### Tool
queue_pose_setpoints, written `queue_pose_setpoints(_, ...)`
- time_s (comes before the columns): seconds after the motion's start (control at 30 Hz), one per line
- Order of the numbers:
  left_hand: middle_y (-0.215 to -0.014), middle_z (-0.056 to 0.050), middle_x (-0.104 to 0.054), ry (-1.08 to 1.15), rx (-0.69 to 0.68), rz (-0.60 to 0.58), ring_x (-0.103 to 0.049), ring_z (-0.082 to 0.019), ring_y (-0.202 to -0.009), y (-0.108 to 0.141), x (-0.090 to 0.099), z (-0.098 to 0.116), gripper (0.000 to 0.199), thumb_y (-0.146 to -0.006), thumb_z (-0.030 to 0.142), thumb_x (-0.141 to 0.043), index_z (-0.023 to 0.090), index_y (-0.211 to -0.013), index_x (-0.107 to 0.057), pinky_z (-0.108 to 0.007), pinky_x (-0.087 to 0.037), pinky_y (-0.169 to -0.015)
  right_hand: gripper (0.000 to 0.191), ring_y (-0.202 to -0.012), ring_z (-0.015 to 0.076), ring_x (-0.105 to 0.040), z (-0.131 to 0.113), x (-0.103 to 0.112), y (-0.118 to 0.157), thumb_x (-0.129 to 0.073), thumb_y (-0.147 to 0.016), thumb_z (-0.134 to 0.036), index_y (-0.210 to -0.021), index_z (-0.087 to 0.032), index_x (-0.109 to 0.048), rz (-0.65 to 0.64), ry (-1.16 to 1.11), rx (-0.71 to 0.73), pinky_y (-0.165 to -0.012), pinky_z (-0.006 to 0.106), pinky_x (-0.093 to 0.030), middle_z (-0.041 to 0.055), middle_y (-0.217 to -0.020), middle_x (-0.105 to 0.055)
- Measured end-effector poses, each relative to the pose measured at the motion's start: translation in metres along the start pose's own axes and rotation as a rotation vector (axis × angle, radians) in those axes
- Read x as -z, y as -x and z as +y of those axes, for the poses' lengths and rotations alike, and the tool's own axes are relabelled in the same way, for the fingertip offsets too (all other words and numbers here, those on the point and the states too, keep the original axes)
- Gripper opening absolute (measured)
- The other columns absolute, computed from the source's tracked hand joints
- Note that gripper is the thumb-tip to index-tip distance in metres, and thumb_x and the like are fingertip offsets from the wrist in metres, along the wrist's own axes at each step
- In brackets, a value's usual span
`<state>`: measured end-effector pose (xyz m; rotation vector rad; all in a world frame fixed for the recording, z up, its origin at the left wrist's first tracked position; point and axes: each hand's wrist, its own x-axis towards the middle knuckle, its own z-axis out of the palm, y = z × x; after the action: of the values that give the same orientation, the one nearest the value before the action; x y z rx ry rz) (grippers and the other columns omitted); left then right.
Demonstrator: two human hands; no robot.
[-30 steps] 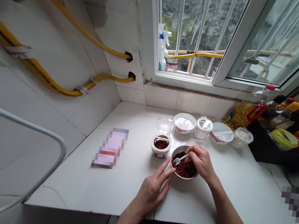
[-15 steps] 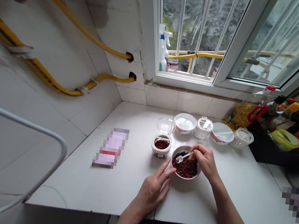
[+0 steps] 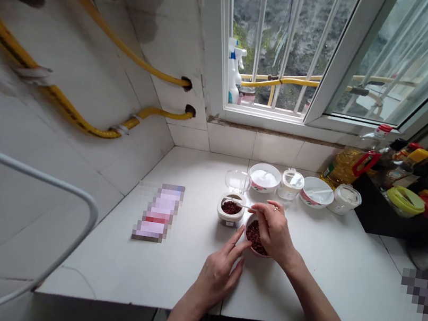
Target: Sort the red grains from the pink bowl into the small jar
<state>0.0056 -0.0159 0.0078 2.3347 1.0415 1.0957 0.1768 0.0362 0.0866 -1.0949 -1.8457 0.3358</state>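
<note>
My left hand (image 3: 220,270) steadies the near left side of a bowl (image 3: 260,254), thumb and fingers at its rim. Dark red peppercorn-like grains (image 3: 255,237) fill much of it. My right hand (image 3: 274,233) pinches the handle of a small white spoon (image 3: 242,204) and covers the bowl's right part. The spoon's head reaches over a seasoning jar (image 3: 229,219), just left of the bowl. That jar holds the same dark red grains, and its clear lid (image 3: 237,180) stands raised behind it. What the spoon carries is too small to tell.
Behind stand a bowl of white powder (image 3: 264,181), a lidded jar (image 3: 291,185), another bowl with a white spoon (image 3: 317,193) and a second lidded jar (image 3: 345,200). An oil bottle (image 3: 345,164) is at the back right. A blurred purple packet (image 3: 158,212) lies left.
My right hand has moved left, carrying the spoon from above the bowl to the opening of the seasoning jar. My left hand stays at the bowl.
</note>
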Motion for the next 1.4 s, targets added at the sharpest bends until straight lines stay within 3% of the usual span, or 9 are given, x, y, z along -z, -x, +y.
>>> queue_pose_setpoints(0.07,-0.153,-0.017,-0.044,0.006,-0.002,-0.002,-0.072,-0.018,-0.099,0.000,0.000,0.000,0.048,-0.094,0.007,-0.045,0.024,-0.139,-0.045,-0.029,-0.061,-0.081,0.021,-0.081,0.0203,-0.070,0.001,0.002,0.001,-0.044,-0.095,-0.013,-0.098,-0.024,-0.061,-0.016,0.067,0.123,-0.099,0.044,-0.045,0.0047,-0.091,-0.077)
queue_pose_setpoints(0.13,-0.153,-0.017,-0.044,0.007,-0.010,0.003,-0.072,-0.018,-0.099,0.000,0.000,0.000,0.048,-0.094,0.007,-0.045,0.024,-0.139,-0.044,-0.029,-0.061,-0.081,0.021,-0.082,0.0202,-0.070,0.003,0.009,0.002,-0.044,-0.095,-0.013,-0.099,-0.023,-0.061,0.033,0.067,0.122,-0.095,0.042,-0.047,0.0047,-0.091,-0.077)
queue_pose_setpoints(0.27,-0.152,-0.016,-0.045,0.008,-0.013,0.006,-0.072,-0.018,-0.100,0.000,0.000,0.000,0.050,-0.093,0.006,-0.045,0.025,-0.139,-0.044,-0.029,-0.061,-0.083,0.018,-0.079,0.0221,-0.067,0.014,0.029,0.007,-0.046,-0.093,-0.017,-0.092,-0.023,-0.063,0.133,0.068,-0.079,-0.085,0.039,-0.050,0.0029,-0.076,-0.073)
queue_pose_setpoints(0.47,-0.152,-0.016,-0.045,0.000,-0.003,0.004,-0.072,-0.019,-0.101,0.001,0.000,0.000,0.049,-0.092,0.006,-0.046,0.024,-0.137,-0.045,-0.030,-0.061,-0.084,0.020,-0.071,0.0206,-0.062,0.028,0.030,0.012,-0.048,-0.082,-0.013,-0.071,-0.024,-0.060,-0.104,0.104,-0.106,-0.094,0.042,-0.046,-0.0002,-0.066,-0.069)
queue_pose_setpoints(0.57,-0.151,-0.016,-0.046,0.001,0.000,0.005,-0.072,-0.019,-0.100,0.001,0.000,0.000,0.048,-0.091,0.006,-0.046,0.024,-0.136,-0.046,-0.030,-0.061,-0.084,0.020,-0.078,0.0216,-0.063,0.027,0.024,0.012,-0.047,-0.081,-0.015,-0.069,-0.024,-0.061,-0.107,0.064,-0.147,-0.092,0.040,-0.047,0.0011,-0.068,-0.070)
queue_pose_setpoints(0.8,-0.151,-0.016,-0.047,-0.003,-0.006,0.016,-0.072,-0.019,-0.100,0.000,0.000,0.000,0.046,-0.094,0.008,-0.045,0.024,-0.136,-0.047,-0.029,-0.061,-0.082,0.014,-0.054,0.0174,-0.063,0.028,0.032,0.011,-0.049,-0.080,-0.026,-0.074,-0.022,-0.061,-0.044,-0.270,-0.477,-0.064,0.030,-0.051,-0.0018,-0.054,-0.066)
queue_pose_setpoints(0.9,-0.151,-0.016,-0.047,-0.005,-0.006,0.009,-0.072,-0.019,-0.099,0.000,-0.001,0.000,0.046,-0.094,0.008,-0.045,0.024,-0.137,-0.046,-0.030,-0.061,-0.082,0.014,-0.052,0.0168,-0.063,0.028,0.033,0.011,-0.051,-0.078,-0.031,-0.075,-0.021,-0.061,-0.022,-0.352,-0.546,-0.057,0.028,-0.050,-0.0010,-0.055,-0.067)
queue_pose_setpoints(1.23,-0.152,-0.017,-0.045,-0.006,0.005,-0.002,-0.073,-0.019,-0.098,0.000,0.000,0.000,0.046,-0.093,0.008,-0.045,0.024,-0.136,-0.046,-0.031,-0.061,-0.084,0.020,-0.060,0.0183,-0.069,0.029,0.029,0.007,-0.056,-0.082,-0.040,-0.082,-0.021,-0.062,0.068,-0.414,-0.554,-0.065,0.031,-0.055,0.0013,-0.062,-0.071)
queue_pose_setpoints(1.4,-0.152,-0.016,-0.046,-0.008,-0.002,0.001,-0.073,-0.019,-0.097,0.001,0.000,0.000,0.048,-0.092,0.007,-0.045,0.024,-0.137,-0.046,-0.030,-0.062,-0.082,0.019,-0.081,0.0205,-0.074,0.010,0.012,0.003,-0.048,-0.095,-0.037,-0.099,-0.022,-0.059,0.116,-0.354,-0.387,-0.074,0.033,-0.057,0.0052,-0.085,-0.075)
